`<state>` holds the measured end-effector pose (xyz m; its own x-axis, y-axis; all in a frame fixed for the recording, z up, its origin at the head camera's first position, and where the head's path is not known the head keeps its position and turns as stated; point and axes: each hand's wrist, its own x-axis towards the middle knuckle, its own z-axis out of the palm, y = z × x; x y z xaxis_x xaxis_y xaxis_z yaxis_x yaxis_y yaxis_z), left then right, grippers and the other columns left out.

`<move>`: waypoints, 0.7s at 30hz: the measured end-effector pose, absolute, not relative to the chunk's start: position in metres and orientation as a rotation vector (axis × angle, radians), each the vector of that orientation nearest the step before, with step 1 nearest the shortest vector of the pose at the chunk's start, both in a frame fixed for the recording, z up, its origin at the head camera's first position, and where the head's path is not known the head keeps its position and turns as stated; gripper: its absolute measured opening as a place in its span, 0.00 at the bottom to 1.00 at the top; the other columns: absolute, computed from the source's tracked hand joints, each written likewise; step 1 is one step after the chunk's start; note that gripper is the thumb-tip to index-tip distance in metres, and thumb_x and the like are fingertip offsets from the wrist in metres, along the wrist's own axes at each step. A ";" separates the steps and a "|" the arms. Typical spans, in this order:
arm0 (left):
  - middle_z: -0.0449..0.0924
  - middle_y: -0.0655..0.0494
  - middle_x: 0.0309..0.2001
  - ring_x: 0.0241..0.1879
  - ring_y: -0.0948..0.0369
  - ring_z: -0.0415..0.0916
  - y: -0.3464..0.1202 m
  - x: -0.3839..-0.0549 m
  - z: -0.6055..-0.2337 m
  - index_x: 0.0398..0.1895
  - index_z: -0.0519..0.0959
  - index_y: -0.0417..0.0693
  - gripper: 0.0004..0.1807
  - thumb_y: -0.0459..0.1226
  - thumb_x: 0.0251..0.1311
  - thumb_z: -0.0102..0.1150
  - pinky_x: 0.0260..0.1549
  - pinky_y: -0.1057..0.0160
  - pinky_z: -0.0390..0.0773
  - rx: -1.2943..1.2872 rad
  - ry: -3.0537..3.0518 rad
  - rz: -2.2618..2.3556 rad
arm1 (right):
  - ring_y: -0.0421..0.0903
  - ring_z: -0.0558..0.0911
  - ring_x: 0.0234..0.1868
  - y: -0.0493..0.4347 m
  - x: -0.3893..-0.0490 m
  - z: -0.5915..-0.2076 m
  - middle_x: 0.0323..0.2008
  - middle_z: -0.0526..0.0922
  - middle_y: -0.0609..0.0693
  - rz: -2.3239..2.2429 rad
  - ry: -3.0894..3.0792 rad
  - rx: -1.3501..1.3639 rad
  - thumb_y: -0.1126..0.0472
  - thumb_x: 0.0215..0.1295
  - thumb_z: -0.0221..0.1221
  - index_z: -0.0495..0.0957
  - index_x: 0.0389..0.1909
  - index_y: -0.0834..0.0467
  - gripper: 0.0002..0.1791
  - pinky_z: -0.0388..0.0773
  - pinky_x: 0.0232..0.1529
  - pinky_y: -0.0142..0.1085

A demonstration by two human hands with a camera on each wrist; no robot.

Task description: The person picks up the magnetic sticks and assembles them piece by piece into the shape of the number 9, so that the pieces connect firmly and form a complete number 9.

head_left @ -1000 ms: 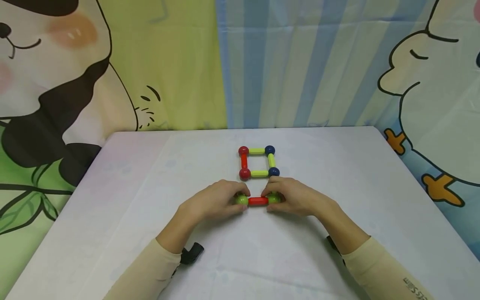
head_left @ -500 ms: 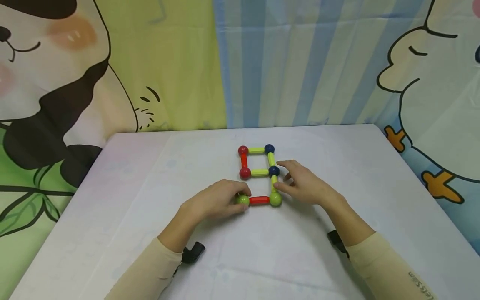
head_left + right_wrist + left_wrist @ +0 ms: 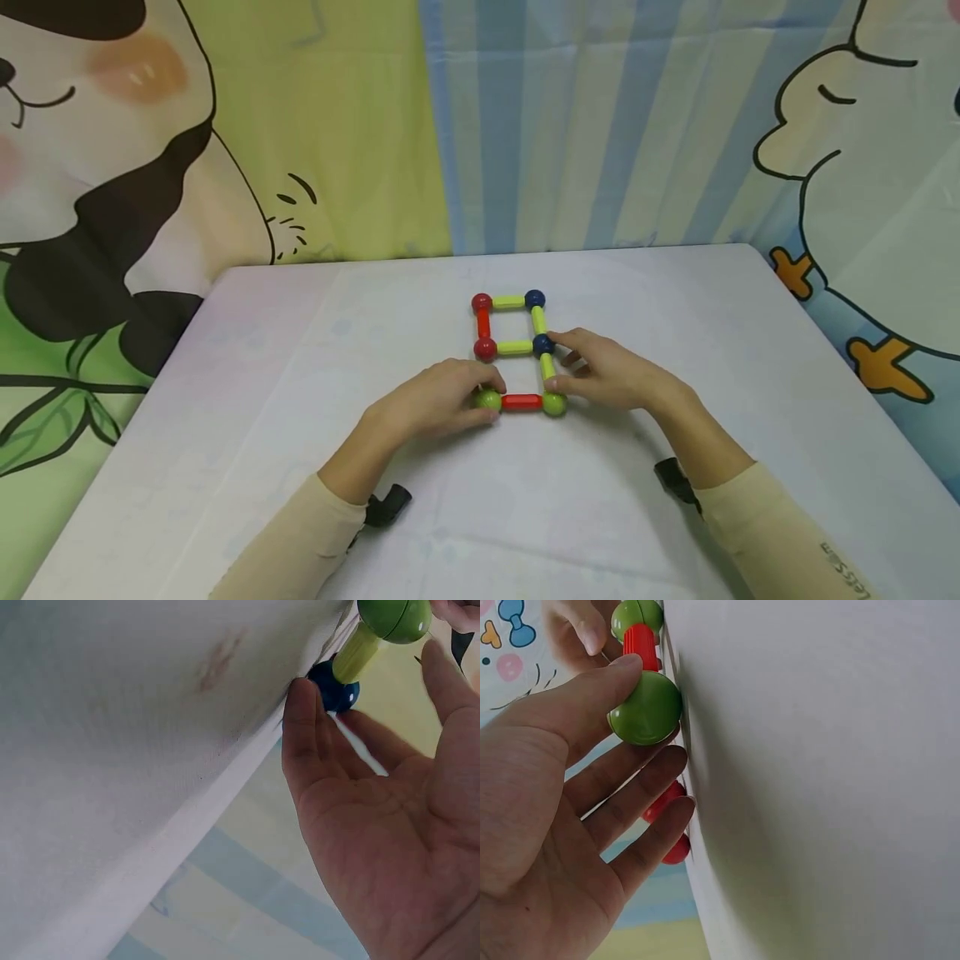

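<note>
My left hand [image 3: 435, 400] pinches the left green ball [image 3: 646, 709] between thumb and fingers, the other fingers spread. From that ball a red magnetic rod [image 3: 521, 402] runs to a second green ball [image 3: 554, 406]. A yellow-green rod [image 3: 547, 367] joins this one to the near blue ball [image 3: 543, 346]. Beside that side is my right hand [image 3: 618, 371], its index fingertip at the blue ball and its thumb by the rod's lower end. In the right wrist view its fingers lie loosely extended around the blue ball [image 3: 336, 688].
Behind the hands lies a square of rods with two red balls [image 3: 485, 348] on its left and blue balls on its right. Everything rests on a white-covered table [image 3: 337, 333], its far edge against a printed curtain [image 3: 510, 125]. Black wrist straps [image 3: 387, 506] sit at the sleeves.
My right hand has let go of the right green ball and moved up beside the blue ball. The yellow-green rod between these balls has come into view. The left hand stays at its ball.
</note>
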<state>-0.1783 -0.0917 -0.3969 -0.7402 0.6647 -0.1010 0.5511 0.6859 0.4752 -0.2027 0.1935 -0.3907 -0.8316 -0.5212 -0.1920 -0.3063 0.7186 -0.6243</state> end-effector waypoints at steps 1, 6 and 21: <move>0.80 0.65 0.45 0.44 0.62 0.74 -0.091 -0.178 -0.397 0.54 0.82 0.56 0.17 0.45 0.64 0.70 0.52 0.58 0.76 0.972 2.634 0.615 | 0.55 0.78 0.63 0.194 -0.202 -0.391 0.70 0.70 0.56 -0.845 2.556 -0.654 0.41 0.67 0.66 0.58 0.80 0.57 0.48 0.77 0.63 0.50; 0.78 0.67 0.43 0.43 0.62 0.73 -0.090 -0.175 -0.397 0.53 0.82 0.58 0.16 0.47 0.64 0.70 0.50 0.59 0.76 0.942 2.642 0.586 | 0.52 0.76 0.65 0.192 -0.202 -0.391 0.71 0.69 0.54 -0.852 2.536 -0.702 0.39 0.61 0.70 0.57 0.80 0.58 0.53 0.76 0.64 0.48; 0.80 0.66 0.45 0.43 0.62 0.74 -0.096 -0.172 -0.399 0.53 0.82 0.58 0.15 0.44 0.64 0.70 0.50 0.59 0.77 0.911 2.649 0.651 | 0.53 0.79 0.62 0.192 -0.201 -0.393 0.73 0.66 0.54 -0.820 2.557 -0.791 0.45 0.73 0.61 0.57 0.81 0.47 0.40 0.78 0.61 0.48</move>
